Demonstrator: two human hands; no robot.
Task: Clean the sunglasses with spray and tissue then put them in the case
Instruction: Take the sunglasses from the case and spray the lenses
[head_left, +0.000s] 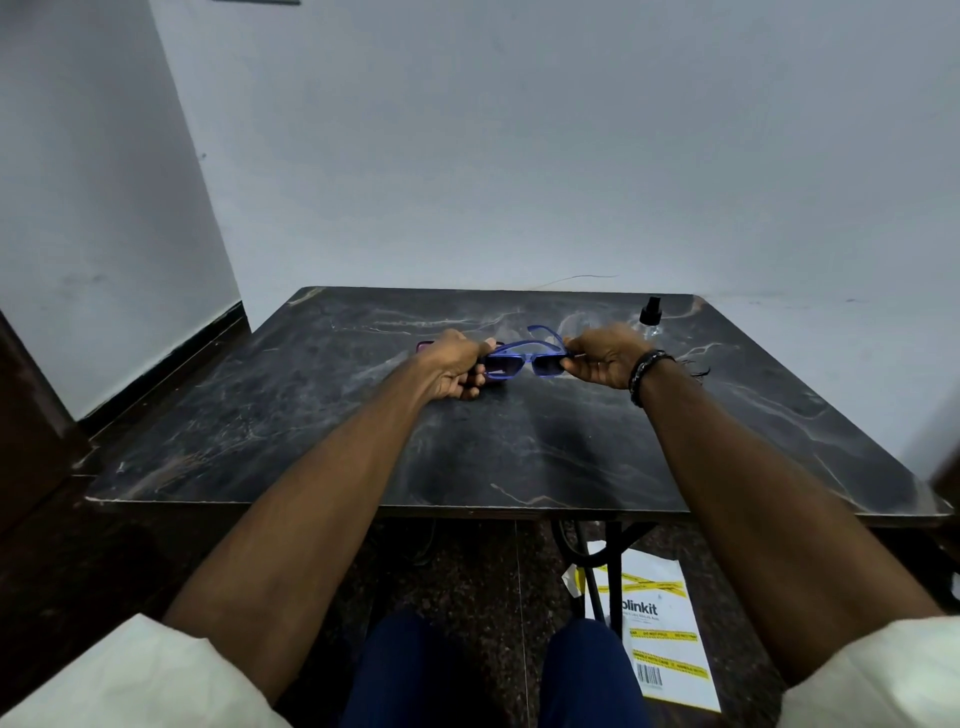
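Note:
Blue-framed sunglasses (523, 361) with dark lenses hang just above the dark marble table (519, 441), held between both hands. My left hand (451, 366) grips the left end of the frame. My right hand (600, 356) pinches the right end, and one temple arm sticks out behind it. A small clear spray bottle (650, 315) with a black top stands at the far right of the table, just behind my right hand. A pink-purple edge, maybe the case (425, 344), peeks out behind my left hand. No tissue is in sight.
White walls close in behind and to the left of the table. On the floor under the table's front right lies a white printed packet (660, 634) beside the black table legs. My knees sit below the front edge.

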